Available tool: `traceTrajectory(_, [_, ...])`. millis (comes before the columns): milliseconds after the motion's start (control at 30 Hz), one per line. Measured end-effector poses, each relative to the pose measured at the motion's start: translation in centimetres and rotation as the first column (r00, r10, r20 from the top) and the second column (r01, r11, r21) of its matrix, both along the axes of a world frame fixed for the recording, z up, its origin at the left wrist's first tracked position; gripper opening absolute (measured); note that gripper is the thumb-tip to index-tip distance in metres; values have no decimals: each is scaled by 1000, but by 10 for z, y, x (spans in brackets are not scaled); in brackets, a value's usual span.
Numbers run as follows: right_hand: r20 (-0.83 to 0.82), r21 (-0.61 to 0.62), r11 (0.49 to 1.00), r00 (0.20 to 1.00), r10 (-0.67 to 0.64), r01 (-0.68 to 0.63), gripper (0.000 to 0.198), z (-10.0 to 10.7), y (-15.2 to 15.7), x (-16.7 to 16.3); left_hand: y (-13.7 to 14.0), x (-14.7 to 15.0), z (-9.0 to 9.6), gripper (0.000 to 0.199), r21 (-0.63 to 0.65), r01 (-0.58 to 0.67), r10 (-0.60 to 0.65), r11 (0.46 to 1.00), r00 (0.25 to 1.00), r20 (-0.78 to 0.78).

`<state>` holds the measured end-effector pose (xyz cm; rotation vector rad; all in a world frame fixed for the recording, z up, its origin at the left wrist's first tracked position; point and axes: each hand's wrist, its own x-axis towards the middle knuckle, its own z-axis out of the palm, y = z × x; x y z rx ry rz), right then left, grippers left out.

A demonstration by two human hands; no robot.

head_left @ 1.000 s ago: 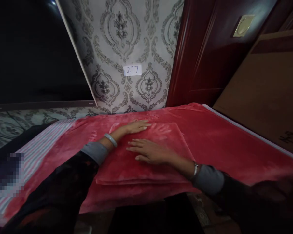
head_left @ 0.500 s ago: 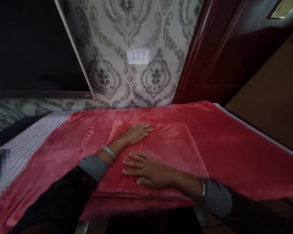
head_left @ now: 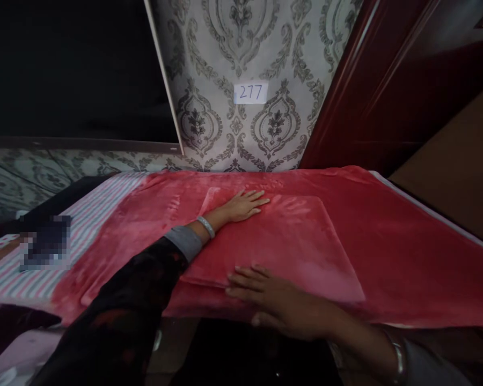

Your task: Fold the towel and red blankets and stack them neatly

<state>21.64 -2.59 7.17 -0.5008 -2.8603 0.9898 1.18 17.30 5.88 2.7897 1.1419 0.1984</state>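
Observation:
A plush red blanket point(head_left: 402, 257) covers most of the table. On it lies a flat folded rectangle of the same red plush cloth point(head_left: 301, 241). My left hand point(head_left: 245, 206) rests flat near the far edge of this folded cloth, fingers spread toward the right. At its near edge is my right hand point(head_left: 282, 303), fingers stretched out and pointing left; its fingertips overlap the cloth's front edge, and the palm hangs over the table's front side. Whether the right palm touches anything cannot be made out. Neither hand grips anything.
A striped cloth point(head_left: 104, 206) shows at the left, with a pixelated dark patch on it. Behind stand a large dark screen point(head_left: 76, 69), a patterned wall with a paper marked 277 point(head_left: 251, 93), and a dark red wooden panel point(head_left: 362, 107).
My right hand has slid from the middle of the folded cloth toward me, to its near edge. My left hand stays on the far part. The view has shifted left.

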Motion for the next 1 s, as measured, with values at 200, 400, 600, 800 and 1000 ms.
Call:
traceTrajectory(200, [-74,199,980,997,-10,25,54,31,46,-37,-3,-54,24,54,-9,-126,126,992,991,36])
traceTrajectory(400, [-44,335,941,998,53,-35,60,-3,92,-98,-11,-81,1,50,-60,-266,268,962,963,31])
traceTrajectory(600, [-22,289,953,995,99,-89,64,-30,86,-101,-12,-80,-23,51,-5,-252,251,968,963,93])
traceTrajectory(800, [-22,232,964,990,142,-133,63,-26,70,-95,-11,-85,-25,52,20,-237,233,971,965,116])
traceTrajectory(1000, [-57,141,979,986,157,-148,65,-22,18,-76,-6,-87,-26,53,27,-254,252,967,966,61])
